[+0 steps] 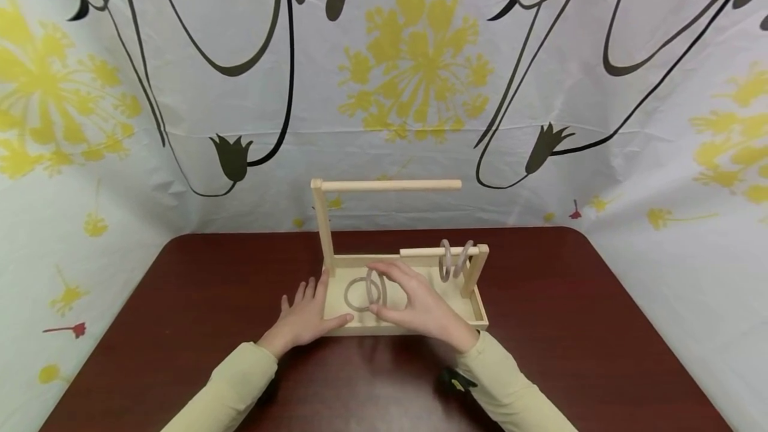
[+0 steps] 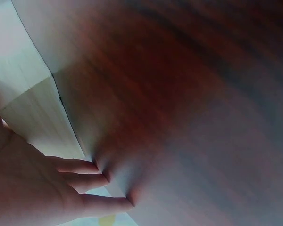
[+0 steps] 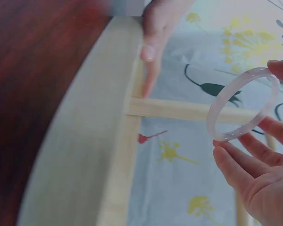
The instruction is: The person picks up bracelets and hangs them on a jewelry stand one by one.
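Note:
My right hand (image 1: 423, 304) pinches a pale, translucent bangle (image 3: 225, 96) between thumb and fingertips, holding it upright over the wooden tray stand (image 1: 396, 331). Another bangle (image 1: 346, 295) lies flat on the tray floor, overlapped by the held one in the head view. At the tray's left end, my left hand (image 1: 303, 317) rests with fingers spread along the side and thumb across the front edge. Two more bangles, a left one (image 1: 442, 265) and a right one (image 1: 461, 263), hang on the short low bar (image 1: 420, 253) at the right.
A taller post (image 1: 325, 232) at the tray's left end carries a long upper bar (image 1: 390, 185), its right end free. The stand is on a dark red-brown table (image 1: 198, 325). A patterned curtain (image 1: 384, 105) hangs behind. Something small and dark (image 1: 459, 380) shows by the right sleeve.

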Motion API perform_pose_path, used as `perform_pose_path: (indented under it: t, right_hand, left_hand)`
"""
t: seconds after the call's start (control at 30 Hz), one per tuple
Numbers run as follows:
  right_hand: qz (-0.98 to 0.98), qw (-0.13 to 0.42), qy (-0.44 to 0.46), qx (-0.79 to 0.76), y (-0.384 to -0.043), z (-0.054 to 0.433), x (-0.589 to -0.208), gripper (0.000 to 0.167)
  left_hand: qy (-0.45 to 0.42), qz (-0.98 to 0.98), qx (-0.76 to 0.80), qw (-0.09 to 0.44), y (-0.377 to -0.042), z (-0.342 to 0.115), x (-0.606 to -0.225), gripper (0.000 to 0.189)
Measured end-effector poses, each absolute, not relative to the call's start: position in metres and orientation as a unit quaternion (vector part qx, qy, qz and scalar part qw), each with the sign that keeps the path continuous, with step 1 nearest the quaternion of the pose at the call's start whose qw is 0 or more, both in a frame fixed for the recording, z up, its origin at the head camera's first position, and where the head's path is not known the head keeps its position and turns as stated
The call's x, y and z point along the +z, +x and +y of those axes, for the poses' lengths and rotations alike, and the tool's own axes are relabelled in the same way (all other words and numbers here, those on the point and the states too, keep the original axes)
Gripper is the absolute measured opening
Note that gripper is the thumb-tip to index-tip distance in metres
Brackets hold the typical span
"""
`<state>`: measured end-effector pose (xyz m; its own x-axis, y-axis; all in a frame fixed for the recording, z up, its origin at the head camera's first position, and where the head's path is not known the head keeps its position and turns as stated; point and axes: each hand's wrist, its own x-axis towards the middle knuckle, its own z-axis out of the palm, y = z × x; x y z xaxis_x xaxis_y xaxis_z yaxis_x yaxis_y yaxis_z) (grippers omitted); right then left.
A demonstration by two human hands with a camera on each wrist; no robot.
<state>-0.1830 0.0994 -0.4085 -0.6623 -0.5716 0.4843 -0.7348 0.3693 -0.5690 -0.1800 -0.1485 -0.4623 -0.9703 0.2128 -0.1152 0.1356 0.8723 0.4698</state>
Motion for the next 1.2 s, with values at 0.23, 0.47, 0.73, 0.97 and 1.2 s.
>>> perform_pose_path:
  t: [0.23,0.47,0.73,0.97,1.2]
  right_hand:
    - [-0.806,0.152,0.431,0.377,-0.182,0.104,-0.388,0.064]
    - [-0.809,0.148,0.445,0.354,-0.188,0.11,-0.373,0.064]
    - [-0.817,0.138,0.436,0.351,-0.193,0.115,-0.366,0.064]
    - [-0.833,0.121,0.416,0.345,-0.198,0.119,-0.367,0.064]
    - [-0.848,0.119,0.403,0.322,-0.208,0.128,-0.366,0.061]
  left_hand:
    - [0.092,0.964,0.238,0.079,-0.179,-0.149,-0.463,0.109]
    - [0.088,0.964,0.236,0.08,-0.177,-0.15,-0.464,0.108]
    - [0.091,0.964,0.235,0.079,-0.178,-0.149,-0.464,0.109]
    - [0.091,0.964,0.239,0.076,-0.179,-0.15,-0.466,0.109]
    - [0.096,0.963,0.239,0.076,-0.178,-0.15,-0.464,0.109]
